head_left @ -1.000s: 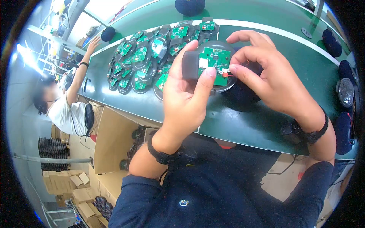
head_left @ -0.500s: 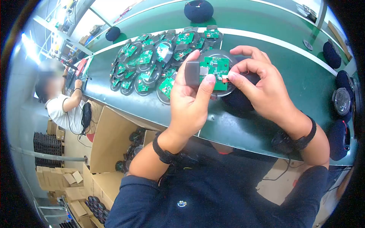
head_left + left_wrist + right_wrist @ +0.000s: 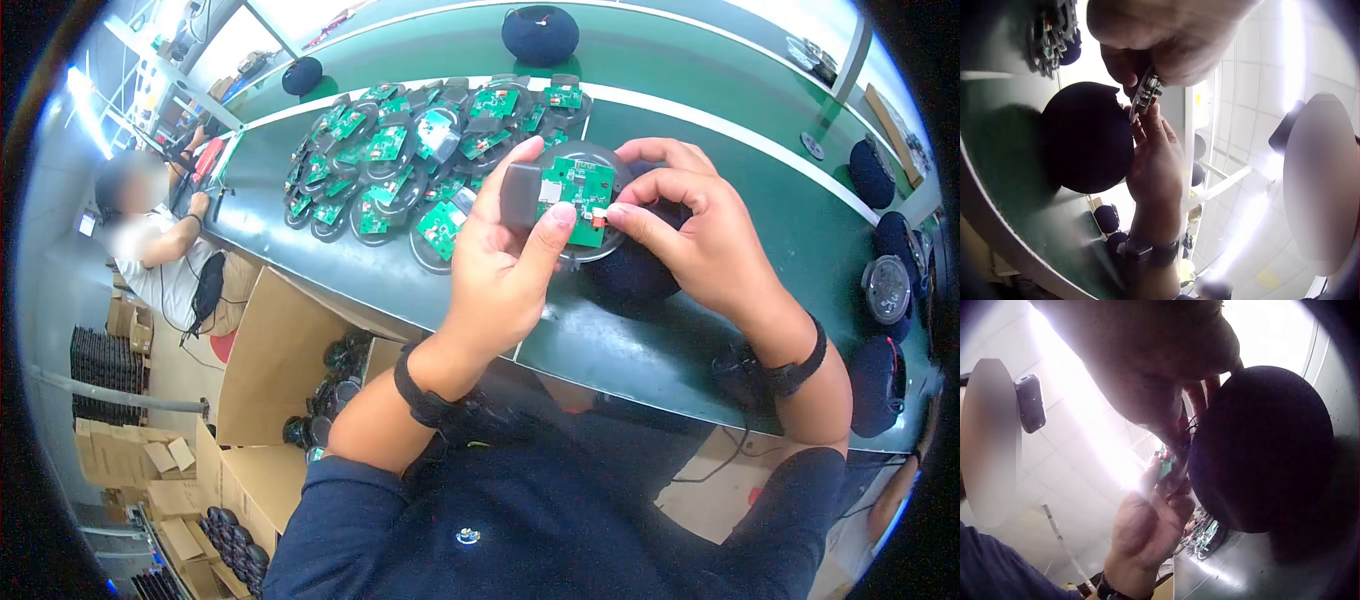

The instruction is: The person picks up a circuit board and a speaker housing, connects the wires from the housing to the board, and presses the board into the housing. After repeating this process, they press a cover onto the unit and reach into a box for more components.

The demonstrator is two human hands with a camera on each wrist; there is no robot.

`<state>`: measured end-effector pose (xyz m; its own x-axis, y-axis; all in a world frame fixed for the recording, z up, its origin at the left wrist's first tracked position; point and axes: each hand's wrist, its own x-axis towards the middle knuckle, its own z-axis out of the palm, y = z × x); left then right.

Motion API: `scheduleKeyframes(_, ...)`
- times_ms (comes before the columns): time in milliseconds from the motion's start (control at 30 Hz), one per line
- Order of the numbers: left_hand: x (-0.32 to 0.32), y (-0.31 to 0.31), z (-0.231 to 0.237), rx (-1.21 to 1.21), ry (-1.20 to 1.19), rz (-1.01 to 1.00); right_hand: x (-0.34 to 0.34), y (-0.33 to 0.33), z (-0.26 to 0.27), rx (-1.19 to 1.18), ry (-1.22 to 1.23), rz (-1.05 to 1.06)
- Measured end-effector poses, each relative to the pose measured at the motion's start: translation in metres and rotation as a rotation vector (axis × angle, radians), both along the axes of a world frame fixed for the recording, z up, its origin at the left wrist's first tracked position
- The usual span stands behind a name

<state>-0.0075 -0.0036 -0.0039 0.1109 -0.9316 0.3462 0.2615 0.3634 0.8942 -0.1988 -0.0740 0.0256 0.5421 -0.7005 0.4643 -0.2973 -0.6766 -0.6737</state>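
Note:
In the head view my left hand (image 3: 500, 280) holds a round dark plate (image 3: 606, 160) by its block-shaped side, the thumb lying on the green circuit board (image 3: 580, 182) mounted on it. My right hand (image 3: 700, 230) pinches with thumb and forefinger at a small red-and-white wire plug (image 3: 599, 216) on the board's edge. Thin dark wires (image 3: 1192, 424) show beneath the right fingers in the right wrist view. Right under the plate stands a dark, round, fabric-covered speaker body (image 3: 1088, 137), mostly hidden by the hands in the head view.
A heap of similar plates with boards (image 3: 385, 150) covers the green bench (image 3: 330, 255) to the left. More round dark bodies (image 3: 878, 385) line the right side. An open carton (image 3: 290, 370) stands below the bench edge. Another person (image 3: 165, 240) sits at far left.
Both hands keep hold of the plate and plug; the right thumb has moved slightly closer over the plug. The head view has shifted a little. The other person's outstretched arm has drawn back.

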Motion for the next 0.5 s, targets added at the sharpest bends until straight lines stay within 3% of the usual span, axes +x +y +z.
scheduleKeyframes(367, -0.005, -0.003, 0.0, -0.03, -0.037, -0.009, -0.001, -0.002, 0.0, 0.055, -0.046, -0.019)
scheduleKeyframes(500, -0.005, -0.006, -0.003, 0.053, 0.013, -0.006, -0.014, -0.02, 0.009, 0.169, -0.036, 0.11)
